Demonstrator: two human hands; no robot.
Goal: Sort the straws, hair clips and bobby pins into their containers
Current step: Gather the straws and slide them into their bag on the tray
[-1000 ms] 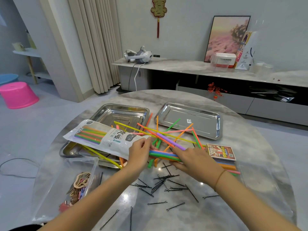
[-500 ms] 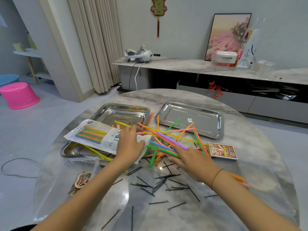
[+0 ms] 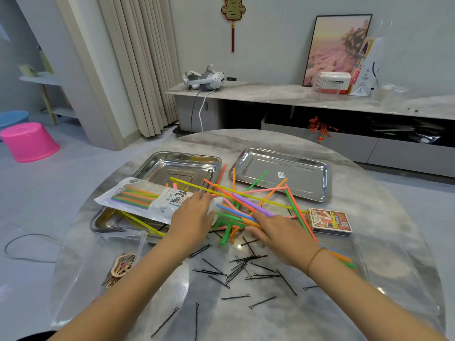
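Note:
Coloured straws (image 3: 248, 193) lie crossed in a loose pile at the table's middle. A plastic straw bag (image 3: 138, 200), part filled, rests across a steel tray on the left. My left hand (image 3: 192, 217) grips the bag's open right end. My right hand (image 3: 278, 232) is closed over a bundle of blue, orange and green straws (image 3: 236, 219) that points at the bag's mouth. Black bobby pins (image 3: 241, 267) are scattered on the table in front of both hands. Hair clips (image 3: 121, 267) lie in a clear plastic box (image 3: 142, 242) at the near left.
Two steel trays stand at the back: one on the left (image 3: 177, 163), one on the right (image 3: 283, 173). A third tray (image 3: 103, 222) sits under the bag. A card box (image 3: 330, 221) lies to the right, near a clear container (image 3: 359, 257) holding a few straws.
My left hand has slid left and up onto the bag's open end. My right hand has pushed the straw bundle a little toward the bag.

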